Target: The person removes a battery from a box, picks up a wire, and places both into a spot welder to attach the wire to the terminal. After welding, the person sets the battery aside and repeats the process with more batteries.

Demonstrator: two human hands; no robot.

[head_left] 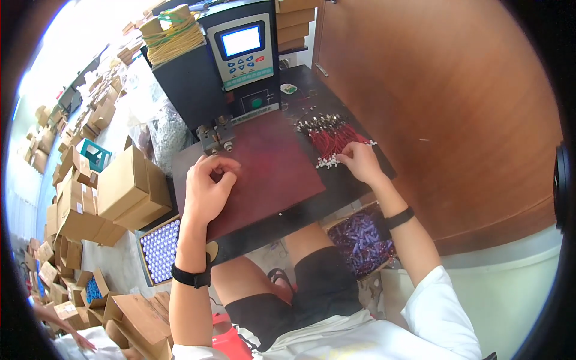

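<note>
On the dark red mat (282,162), my left hand (207,186) is curled just below the metal electrode tips (217,141) of a bench spot welder (243,54). Its fingers are bent inward, and whatever they hold is hidden. To the right, my right hand (360,163) reaches to a bundle of red wire leads (336,139). Thumb and forefinger are pinched at the white plugs (327,162) on the near end of that bundle. Silvery metal pieces (321,123) sit at the leads' far end.
A tray of upright purple-white cells (161,249) stands below left; a box of purple cells with red wires (363,240) lies below right. Yellow wires (174,39) rest atop the machine. Cartons (132,186) crowd the left. A brown wooden panel (444,120) borders the right. Another person's arm (66,324) shows lower left.
</note>
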